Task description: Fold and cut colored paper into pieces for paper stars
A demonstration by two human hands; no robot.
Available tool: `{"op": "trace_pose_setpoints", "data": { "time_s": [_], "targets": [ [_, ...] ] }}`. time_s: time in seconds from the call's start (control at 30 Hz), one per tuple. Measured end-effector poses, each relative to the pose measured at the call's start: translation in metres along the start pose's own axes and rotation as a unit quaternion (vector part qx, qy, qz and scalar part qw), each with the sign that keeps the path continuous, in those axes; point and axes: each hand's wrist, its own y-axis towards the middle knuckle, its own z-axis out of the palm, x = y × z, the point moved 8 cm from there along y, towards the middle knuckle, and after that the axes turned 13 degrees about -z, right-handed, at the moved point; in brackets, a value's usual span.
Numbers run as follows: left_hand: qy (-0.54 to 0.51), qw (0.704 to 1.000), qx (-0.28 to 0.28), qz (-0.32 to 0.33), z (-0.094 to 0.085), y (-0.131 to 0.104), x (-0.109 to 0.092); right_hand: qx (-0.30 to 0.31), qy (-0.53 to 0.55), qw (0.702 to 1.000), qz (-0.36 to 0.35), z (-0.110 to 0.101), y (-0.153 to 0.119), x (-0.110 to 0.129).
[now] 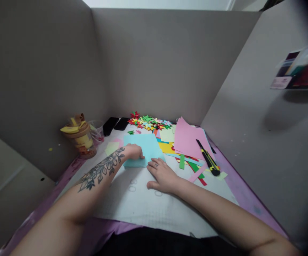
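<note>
A light blue sheet of paper (145,144) lies on the white mat (138,206) in front of me. My left hand (134,152), at the end of a tattooed forearm, rests on the sheet's lower left part with its fingers curled in; whatever it may hold is hidden. Just to the right, my right hand (162,174) lies flat, fingers apart, its fingertips at the sheet's lower right edge and its palm on the mat. The two hands do not touch.
Folded paper stars (147,121) are heaped at the back. Pink sheets (189,138), a black and yellow cutter (209,160) and colored strips (196,167) lie right. Two black phones (110,126) and a cup (83,140) stand or lie left. Grey panels (154,64) enclose the table.
</note>
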Motion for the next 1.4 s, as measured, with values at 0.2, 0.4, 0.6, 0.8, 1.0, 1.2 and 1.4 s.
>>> {"op": "trace_pose_setpoints", "data": {
  "time_s": [0.2, 0.4, 0.6, 0.8, 1.0, 1.2, 1.4],
  "targets": [
    [-0.045, 0.999, -0.003, -0.027, 0.0, 0.006, 0.008, -0.027, 0.024, 0.998, -0.051, 0.002, 0.027, 0.014],
    [-0.062, 0.996, 0.011, -0.059, 0.001, 0.008, 0.012, -0.033, 0.057, 0.993, -0.102, 0.007, 0.057, 0.04],
    [-0.088, 0.994, 0.0, -0.07, -0.002, 0.009, 0.014, -0.033, 0.062, 0.99, -0.119, 0.014, 0.083, 0.057],
    [-0.065, 0.997, 0.001, -0.047, -0.004, 0.004, 0.018, -0.026, 0.064, 0.991, -0.117, 0.018, 0.072, 0.054],
    [-0.035, 0.999, 0.005, -0.002, -0.002, -0.003, 0.02, 0.017, 0.03, 0.997, 0.073, 0.013, 0.005, -0.002],
    [0.112, 0.989, 0.005, 0.095, 0.0, -0.019, -0.004, 0.056, -0.058, 0.977, 0.199, -0.008, -0.048, -0.042],
    [0.207, 0.963, -0.087, 0.147, 0.005, -0.063, -0.021, 0.027, -0.1, 0.966, 0.237, -0.032, -0.039, -0.046]
  ]
}}
